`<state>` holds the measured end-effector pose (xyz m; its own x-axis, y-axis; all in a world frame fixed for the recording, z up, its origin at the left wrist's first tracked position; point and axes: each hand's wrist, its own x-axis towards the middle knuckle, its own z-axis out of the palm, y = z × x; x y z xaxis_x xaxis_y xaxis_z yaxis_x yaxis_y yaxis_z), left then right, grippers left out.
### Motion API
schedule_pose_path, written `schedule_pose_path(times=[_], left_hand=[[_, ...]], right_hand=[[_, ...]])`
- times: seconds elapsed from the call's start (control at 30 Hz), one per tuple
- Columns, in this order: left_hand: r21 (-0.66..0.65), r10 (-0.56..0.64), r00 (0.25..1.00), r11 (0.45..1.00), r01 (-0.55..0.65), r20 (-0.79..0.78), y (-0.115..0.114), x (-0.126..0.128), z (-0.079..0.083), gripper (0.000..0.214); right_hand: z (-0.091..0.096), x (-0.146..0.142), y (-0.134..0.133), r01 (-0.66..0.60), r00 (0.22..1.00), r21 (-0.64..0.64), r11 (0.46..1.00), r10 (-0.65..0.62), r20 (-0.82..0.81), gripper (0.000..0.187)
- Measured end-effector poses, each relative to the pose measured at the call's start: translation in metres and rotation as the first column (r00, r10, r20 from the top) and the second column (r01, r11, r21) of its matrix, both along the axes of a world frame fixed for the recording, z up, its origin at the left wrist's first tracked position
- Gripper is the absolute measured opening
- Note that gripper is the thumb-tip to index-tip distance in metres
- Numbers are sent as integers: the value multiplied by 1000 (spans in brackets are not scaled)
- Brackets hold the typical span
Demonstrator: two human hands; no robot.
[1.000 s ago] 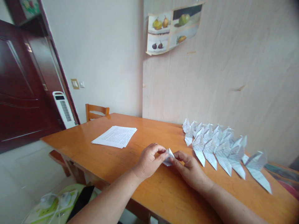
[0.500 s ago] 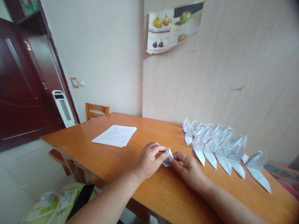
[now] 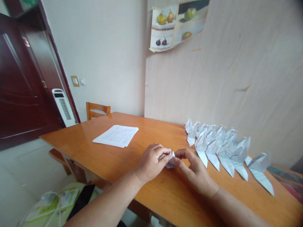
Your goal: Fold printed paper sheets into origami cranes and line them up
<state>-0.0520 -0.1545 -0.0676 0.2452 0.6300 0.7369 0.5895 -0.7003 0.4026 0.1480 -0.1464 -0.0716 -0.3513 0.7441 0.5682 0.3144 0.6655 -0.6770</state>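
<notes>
A small folded piece of printed white paper [image 3: 170, 160] sits just above the orange wooden table [image 3: 113, 160], pinched from both sides. My left hand [image 3: 151, 162] grips its left part with thumb and curled fingers. My right hand [image 3: 195, 171] holds its right part between thumb and forefinger. Both hands rest near the table's front middle. Just to the right of my right hand, several finished folded paper shapes [image 3: 224, 149] lie in overlapping rows along the wall side.
A stack of printed sheets [image 3: 115, 136] lies at the table's far left. A wooden chair [image 3: 97, 110] stands behind that corner, beside a white fan heater [image 3: 62, 107] and a dark door [image 3: 21, 85]. A fruit poster [image 3: 176, 25] hangs on the wall.
Both hands stay on the folded paper; my right hand's fingers have lifted and curled higher over it. The camera has shifted slightly.
</notes>
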Motion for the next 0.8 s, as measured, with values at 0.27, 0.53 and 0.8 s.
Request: schedule_pose_path(times=[0.27, 0.53, 0.8], left_hand=[[71, -18, 995, 997, 25, -98, -3, 5, 2, 14], [81, -5, 990, 997, 17, -140, -1, 5, 1, 13], [75, -23, 987, 997, 35, -158, -3, 5, 3, 14]], right_hand=[[5, -1, -10, 30, 999, 150, 988, -36, 35, 5], [6, 1, -10, 28, 995, 198, 980, -47, 90, 7], [7, 3, -11, 1, 994, 242, 970, -28, 106, 6]])
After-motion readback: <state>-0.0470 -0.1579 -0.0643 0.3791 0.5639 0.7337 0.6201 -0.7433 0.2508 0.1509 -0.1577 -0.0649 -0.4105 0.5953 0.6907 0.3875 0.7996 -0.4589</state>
